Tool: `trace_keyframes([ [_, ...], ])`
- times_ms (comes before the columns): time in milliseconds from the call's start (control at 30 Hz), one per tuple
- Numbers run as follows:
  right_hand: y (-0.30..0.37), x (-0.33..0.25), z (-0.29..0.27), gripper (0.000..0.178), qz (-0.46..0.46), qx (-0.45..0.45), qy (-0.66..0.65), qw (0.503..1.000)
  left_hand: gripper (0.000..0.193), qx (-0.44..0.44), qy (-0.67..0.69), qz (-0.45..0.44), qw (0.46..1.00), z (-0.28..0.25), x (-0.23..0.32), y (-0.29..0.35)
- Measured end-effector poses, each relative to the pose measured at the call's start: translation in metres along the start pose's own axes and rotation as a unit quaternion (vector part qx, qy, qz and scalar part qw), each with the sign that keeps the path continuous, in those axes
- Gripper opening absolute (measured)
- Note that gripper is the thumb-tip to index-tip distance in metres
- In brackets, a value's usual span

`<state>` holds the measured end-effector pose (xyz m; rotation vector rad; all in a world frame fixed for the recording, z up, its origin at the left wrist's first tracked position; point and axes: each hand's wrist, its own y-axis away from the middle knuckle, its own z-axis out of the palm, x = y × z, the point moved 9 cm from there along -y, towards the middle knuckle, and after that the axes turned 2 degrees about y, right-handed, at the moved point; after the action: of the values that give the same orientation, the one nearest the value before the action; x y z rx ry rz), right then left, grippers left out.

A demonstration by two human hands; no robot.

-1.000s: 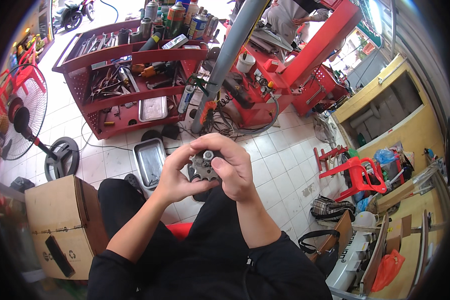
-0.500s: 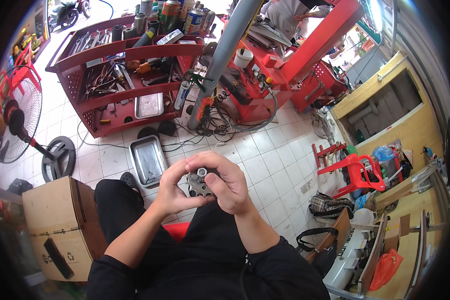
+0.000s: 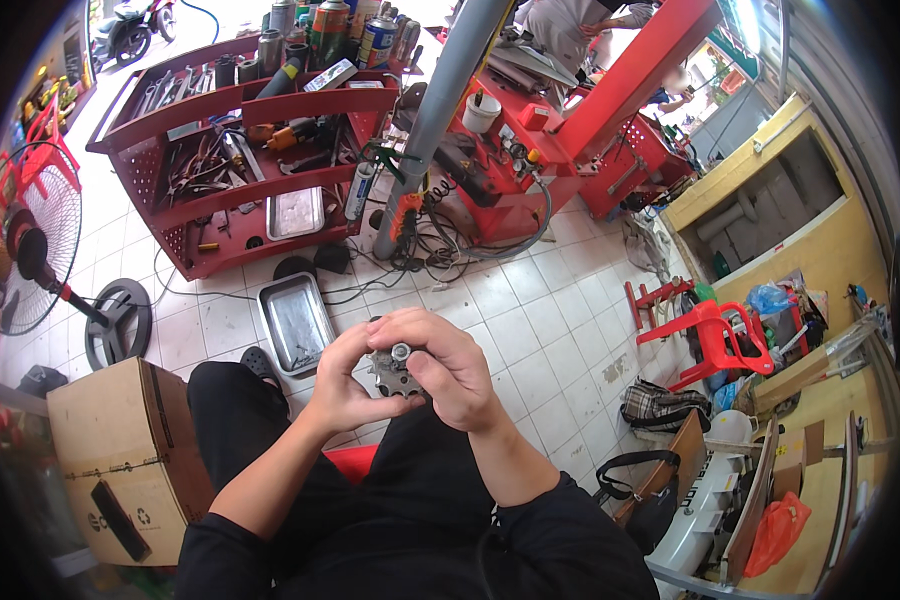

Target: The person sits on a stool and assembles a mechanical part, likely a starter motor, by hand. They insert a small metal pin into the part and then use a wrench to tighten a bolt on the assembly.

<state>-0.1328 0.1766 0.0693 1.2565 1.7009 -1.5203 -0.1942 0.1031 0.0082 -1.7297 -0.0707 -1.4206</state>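
Between my two hands, in front of my lap, is a scalloped grey metal part point(image 3: 394, 380) with a round, bolt-like end point(image 3: 401, 352) on top. My left hand point(image 3: 344, 384) is curled round its left side, thumb along the lower edge. Wrapped over the far and right sides is my right hand point(image 3: 452, 365), its thumb bent close to the bolt-like end. Both hands are closed on the part, and their fingers hide much of it, so its exact kind does not show.
A metal tray point(image 3: 296, 322) lies on the tiled floor ahead. Behind it stands a red tool cart point(image 3: 205, 262) with tools and cans. A fan point(image 3: 32, 245) and a cardboard box point(image 3: 120, 440) are at left, a red plastic chair point(image 3: 715, 335) at right. Cables point(image 3: 440, 262) trail round a grey post point(image 3: 435, 130).
Both hands keep their hold on the metal part, which is turned or tilted very slightly. The whole view has shifted a little.
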Motion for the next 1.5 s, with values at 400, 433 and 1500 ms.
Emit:
trace_keyframes([
  [400,0.000,0.000,0.001,0.024,-0.001,0.006,0.001,1.000,0.057,0.006,0.004,-0.005,1.000,-0.001,0.001,0.000],
  [433,-0.001,-0.004,0.002,0.023,-0.032,-0.010,0.024,0.999,0.057,0.006,0.006,-0.004,1.000,-0.001,0.000,0.001],
  [1500,-0.082,0.066,0.012,0.019,0.013,0.041,-0.057,0.997,0.075,0.019,0.036,-0.068,0.997,-0.066,-0.070,-0.036],
])
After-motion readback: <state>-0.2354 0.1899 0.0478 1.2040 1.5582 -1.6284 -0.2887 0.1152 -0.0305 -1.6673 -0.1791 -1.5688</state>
